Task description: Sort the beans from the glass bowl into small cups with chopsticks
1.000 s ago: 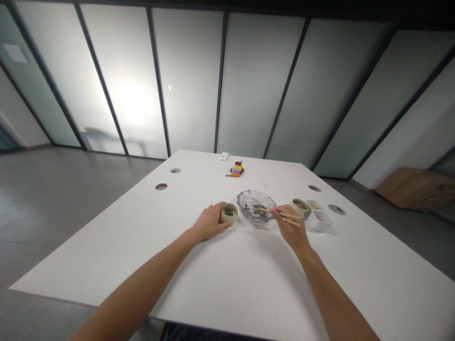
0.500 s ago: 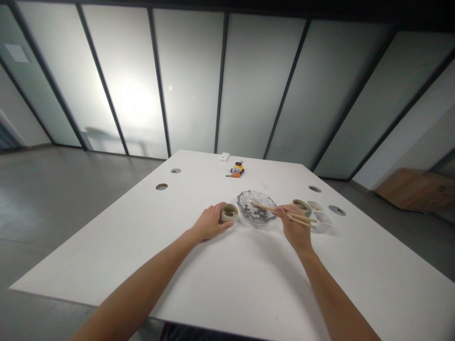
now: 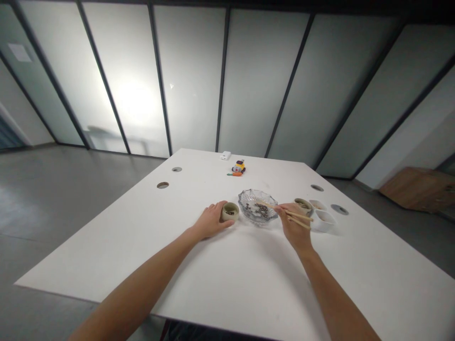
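Observation:
My left hand (image 3: 212, 221) is wrapped round a small pale green cup (image 3: 231, 218), which stands on the white table with some small dark pieces inside. In my right hand (image 3: 292, 226) is a pair of wooden chopsticks (image 3: 299, 219), their tips over a clear cut-glass bowl (image 3: 245, 214). Small dark pieces (image 3: 261, 210) lie in that bowl, too small to name. Whether the tips pinch one of them I cannot tell. Just beyond my right hand stands another greenish cup (image 3: 308, 205), partly hidden by the hand.
A white divided dish (image 3: 329, 223) sits right of my right hand. Farther back on the table (image 3: 199, 284) are a toy car (image 3: 239, 166), an orange toy carrot (image 3: 235, 174) and a white box-like device (image 3: 225, 155). Round holes (image 3: 163, 185) pierce the tabletop on both sides.
The chopsticks have shifted slightly in my right hand, their tips still over the glass bowl. My left hand keeps its hold on the cup. The whole view has shifted a little.

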The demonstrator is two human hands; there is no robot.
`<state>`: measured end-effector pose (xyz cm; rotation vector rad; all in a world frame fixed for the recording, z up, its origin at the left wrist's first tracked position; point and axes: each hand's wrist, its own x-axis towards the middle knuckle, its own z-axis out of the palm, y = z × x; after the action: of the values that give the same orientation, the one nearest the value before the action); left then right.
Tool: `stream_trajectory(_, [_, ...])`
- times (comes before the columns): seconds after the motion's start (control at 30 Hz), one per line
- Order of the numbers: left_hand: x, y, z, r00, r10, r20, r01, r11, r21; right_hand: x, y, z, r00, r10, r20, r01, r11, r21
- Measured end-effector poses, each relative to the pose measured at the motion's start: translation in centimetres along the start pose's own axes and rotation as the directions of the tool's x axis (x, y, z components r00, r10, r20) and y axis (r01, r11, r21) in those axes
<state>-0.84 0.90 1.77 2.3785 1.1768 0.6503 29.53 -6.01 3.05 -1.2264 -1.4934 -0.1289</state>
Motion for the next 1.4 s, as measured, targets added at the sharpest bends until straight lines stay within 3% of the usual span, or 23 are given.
stream_trajectory(0.47, [0.1,-0.1,0.3,1.000,-0.010,-0.009,0.010,1.000,0.006,-0.4,1.3,0.9,0.997,-0.007,0.083,0.003,0.999,0.045])
stream_trajectory(0.7, [0.1,-0.2,0.3,1.000,-0.006,-0.015,0.006,1.000,-0.006,-0.2,1.0,0.7,0.998,0.046,0.030,-0.048,0.998,0.047])
stream_trajectory(0.77, [0.1,-0.3,0.3,1.000,-0.007,-0.014,0.007,1.000,-0.005,0.0,0.8,0.7,0.994,0.113,-0.011,-0.111,0.987,0.117])
stream_trajectory(0.87, [0.1,-0.3,0.4,1.000,-0.017,-0.016,0.017,1.000,-0.005,0.1,-0.2,1.2,0.967,0.250,-0.048,-0.213,0.899,0.382])
stream_trajectory(0.93, [0.1,-0.3,0.4,1.000,-0.021,-0.018,0.021,1.000,-0.007,-0.1,-1.1,1.6,0.955,0.294,-0.025,-0.240,0.825,0.512])
stream_trajectory(1.0, [0.1,-0.2,0.4,1.000,-0.018,-0.020,0.018,1.000,-0.008,-0.3,-1.8,1.9,0.954,0.298,0.022,-0.263,0.801,0.537])
stream_trajectory(1.13, [0.0,0.0,0.2,1.000,-0.014,-0.014,0.014,1.000,-0.004,-0.4,-2.0,1.7,0.963,0.265,0.040,-0.259,0.884,0.390])
stream_trajectory(1.27, [-0.1,0.0,0.1,1.000,-0.022,0.002,0.022,1.000,0.005,-0.3,-0.5,0.6,0.998,0.065,-0.024,-0.063,0.996,0.064])
stream_trajectory(1.4, [0.1,-0.1,0.3,1.000,-0.020,0.000,0.020,1.000,0.007,-0.5,1.0,0.4,0.996,-0.045,0.075,0.043,0.999,0.032])
